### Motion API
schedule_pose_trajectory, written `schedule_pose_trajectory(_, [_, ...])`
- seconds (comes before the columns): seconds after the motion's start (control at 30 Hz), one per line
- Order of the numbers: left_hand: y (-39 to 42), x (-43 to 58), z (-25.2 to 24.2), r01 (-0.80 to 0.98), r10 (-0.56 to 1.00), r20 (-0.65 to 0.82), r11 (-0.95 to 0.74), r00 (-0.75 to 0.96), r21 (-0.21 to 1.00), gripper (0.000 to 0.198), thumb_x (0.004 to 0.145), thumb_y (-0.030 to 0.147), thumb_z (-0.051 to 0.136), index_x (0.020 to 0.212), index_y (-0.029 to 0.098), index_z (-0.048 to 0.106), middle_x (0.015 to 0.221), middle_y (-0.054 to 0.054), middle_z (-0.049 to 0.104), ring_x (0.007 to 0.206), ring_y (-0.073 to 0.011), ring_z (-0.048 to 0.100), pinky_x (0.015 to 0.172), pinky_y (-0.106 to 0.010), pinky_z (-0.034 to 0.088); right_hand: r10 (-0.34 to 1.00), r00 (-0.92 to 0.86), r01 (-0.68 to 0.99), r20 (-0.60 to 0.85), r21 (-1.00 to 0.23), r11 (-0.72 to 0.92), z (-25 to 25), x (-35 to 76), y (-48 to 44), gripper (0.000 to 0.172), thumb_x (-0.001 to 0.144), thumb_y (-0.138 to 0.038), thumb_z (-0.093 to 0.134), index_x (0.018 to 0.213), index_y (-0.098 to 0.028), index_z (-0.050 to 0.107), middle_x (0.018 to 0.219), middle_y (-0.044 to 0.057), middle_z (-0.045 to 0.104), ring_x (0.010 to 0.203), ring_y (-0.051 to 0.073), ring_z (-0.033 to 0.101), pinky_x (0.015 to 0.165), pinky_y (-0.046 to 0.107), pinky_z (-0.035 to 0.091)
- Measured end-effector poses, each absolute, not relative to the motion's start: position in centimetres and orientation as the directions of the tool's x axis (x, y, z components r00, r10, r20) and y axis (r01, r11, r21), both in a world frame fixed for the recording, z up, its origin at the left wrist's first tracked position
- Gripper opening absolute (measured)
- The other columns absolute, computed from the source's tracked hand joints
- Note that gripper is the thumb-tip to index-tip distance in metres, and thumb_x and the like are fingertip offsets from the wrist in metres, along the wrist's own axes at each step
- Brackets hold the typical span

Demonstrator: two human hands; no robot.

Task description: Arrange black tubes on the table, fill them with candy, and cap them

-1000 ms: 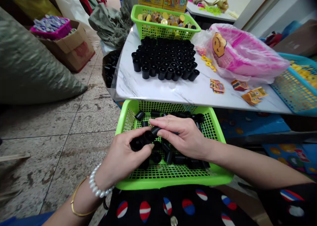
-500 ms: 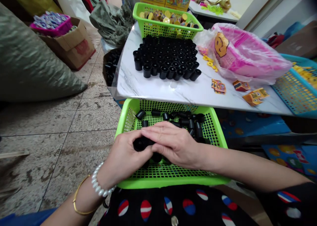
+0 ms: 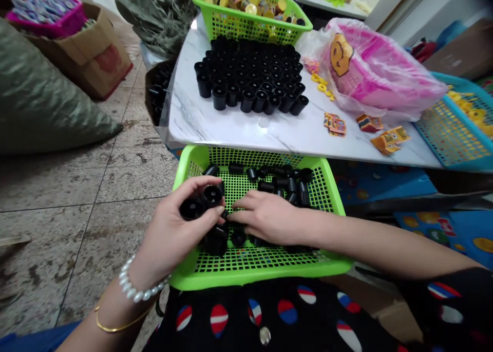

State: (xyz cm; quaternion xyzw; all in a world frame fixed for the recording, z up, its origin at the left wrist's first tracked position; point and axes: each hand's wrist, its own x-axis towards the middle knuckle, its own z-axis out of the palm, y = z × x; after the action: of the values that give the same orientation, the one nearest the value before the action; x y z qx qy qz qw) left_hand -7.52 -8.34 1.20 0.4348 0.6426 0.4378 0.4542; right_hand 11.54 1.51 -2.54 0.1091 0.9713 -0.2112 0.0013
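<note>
Cups [image 3: 211, 195] sit side by side between fingers [image 3: 193, 184] of the left hand [image 3: 168, 232].

No lettering can be read, the red print [image 3: 108, 59] on the cardboard box [image 3: 82, 67] being too blurred.

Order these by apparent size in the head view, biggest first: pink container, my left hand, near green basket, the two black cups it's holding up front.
1. Near green basket
2. Pink container
3. Left hand
Last: two black cups, too alike to rank.
</note>
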Motion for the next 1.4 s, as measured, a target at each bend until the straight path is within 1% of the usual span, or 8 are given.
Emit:
schedule_pose_trajectory(0.1, [-8.4, -7.3, 1.1, 0.219, 0.967, -0.2, 0.231, -0.155, 0.948, 0.038, 0.076, 0.027, 0.071, 0.113, 0.021, 0.063, 0.09, -0.003, 0.072, 0.08, -0.0207, 0.071, 0.075, -0.031, 0.058, 0.161, -0.979, 0.192, -0.124, -0.304, 0.933, -4.0, 11.1, 0.2, 0.022, 0.094, -0.018, 0.048, 0.11, -0.015, 0.063, 0.087, 0.008, 0.067, 0.08, 0.02, 0.056, 0.077, 0.035, 0.046])
schedule_pose_trajectory(0.37, [-8.5, -7.5, 0.9, 0.23, 0.955, -0.117, 0.183, -0.274, 0.956, 0.042, 0.073, 0.026, 0.075, 0.112, 0.02, 0.06, 0.083, 0.0, 0.066, 0.075, -0.0167, 0.065, 0.073, -0.028, 0.054, 0.361, -0.905, 0.402, -0.226, -0.171, 0.9, -2.8, 11.7, 1.2, 0.015, 0.084, -0.015, 0.053, 0.098, -0.013, 0.058, 0.088, 0.009, 0.066, 0.083, 0.022, 0.056, 0.08, 0.035, 0.044])
schedule_pose_trajectory(0.57, [-8.5, -7.7, 0.9, 0.248, 0.937, -0.061, 0.153, -0.343, 0.957, 0.04, 0.076, 0.027, 0.073, 0.114, 0.02, 0.06, 0.076, 0.003, 0.061, 0.066, -0.0125, 0.057, 0.063, -0.022, 0.048, 0.316, -0.939, 0.341, -0.133, -0.263, 0.903, -1.7, 10.8, 1.7, 0.032, 0.084, -0.035, 0.065, 0.106, -0.013, 0.061, 0.107, 0.013, 0.063, 0.098, 0.026, 0.055, 0.09, 0.04, 0.044])
schedule_pose_trajectory(0.77, [-8.7, -7.7, 0.9, 0.282, 0.948, -0.084, 0.175, -0.308, 0.943, 0.028, 0.079, 0.022, 0.068, 0.107, 0.018, 0.062, 0.096, -0.002, 0.065, 0.083, -0.0151, 0.061, 0.078, -0.025, 0.048, 0.034, -0.997, 0.049, -0.062, -0.252, 0.966, -3.5, 7.8, 1.7, 0.023, 0.094, -0.018, 0.046, 0.11, -0.012, 0.061, 0.098, 0.011, 0.066, 0.088, 0.022, 0.056, 0.084, 0.036, 0.046])
schedule_pose_trajectory(1.1, [-8.4, -7.6, 0.3, 0.301, 0.945, -0.031, 0.134, -0.324, 0.944, 0.037, 0.077, 0.025, 0.071, 0.112, 0.02, 0.06, 0.086, -0.001, 0.064, 0.071, -0.0154, 0.059, 0.067, -0.028, 0.048, -0.027, -0.994, 0.008, -0.111, -0.302, 0.953, -4.9, 7.5, 1.6, 0.02, 0.096, -0.015, 0.043, 0.102, -0.013, 0.062, 0.091, 0.009, 0.066, 0.082, 0.02, 0.056, 0.081, 0.034, 0.048])
schedule_pose_trajectory(1.2, [-8.4, -7.5, 0.3, 0.371, 0.965, -0.04, 0.138, -0.259, 0.918, 0.037, 0.077, 0.024, 0.069, 0.113, 0.02, 0.061, 0.092, -0.002, 0.065, 0.079, -0.0173, 0.061, 0.075, -0.031, 0.049, 0.097, -0.983, 0.138, -0.154, -0.28, 0.95, -4.4, 7.7, 2.2, 0.022, 0.095, -0.019, 0.045, 0.101, -0.011, 0.064, 0.09, 0.012, 0.063, 0.079, 0.021, 0.057, 0.075, 0.038, 0.051])
schedule_pose_trajectory(1.3, [-8.5, -7.5, 0.2, 0.363, 0.971, -0.022, 0.11, -0.238, 0.925, 0.037, 0.078, 0.024, 0.068, 0.114, 0.02, 0.059, 0.096, -0.003, 0.066, 0.085, -0.0188, 0.063, 0.08, -0.034, 0.05, 0.295, -0.955, 0.279, -0.037, -0.455, 0.846, -2.4, 8.7, 2.9, 0.025, 0.086, -0.015, 0.056, 0.11, -0.011, 0.063, 0.098, 0.012, 0.063, 0.086, 0.022, 0.061, 0.078, 0.039, 0.053])
schedule_pose_trajectory(1.4, [-8.6, -7.5, 0.1, 0.368, 0.979, -0.014, 0.09, -0.205, 0.925, 0.037, 0.076, 0.022, 0.069, 0.111, 0.021, 0.057, 0.095, -0.002, 0.066, 0.085, -0.0191, 0.063, 0.078, -0.034, 0.051, 0.484, -0.851, 0.16, 0.203, -0.778, 0.608, 0.0, 9.5, 2.7, 0.031, 0.084, -0.015, 0.062, 0.115, -0.016, 0.059, 0.106, 0.008, 0.065, 0.096, 0.018, 0.064, 0.087, 0.036, 0.054])
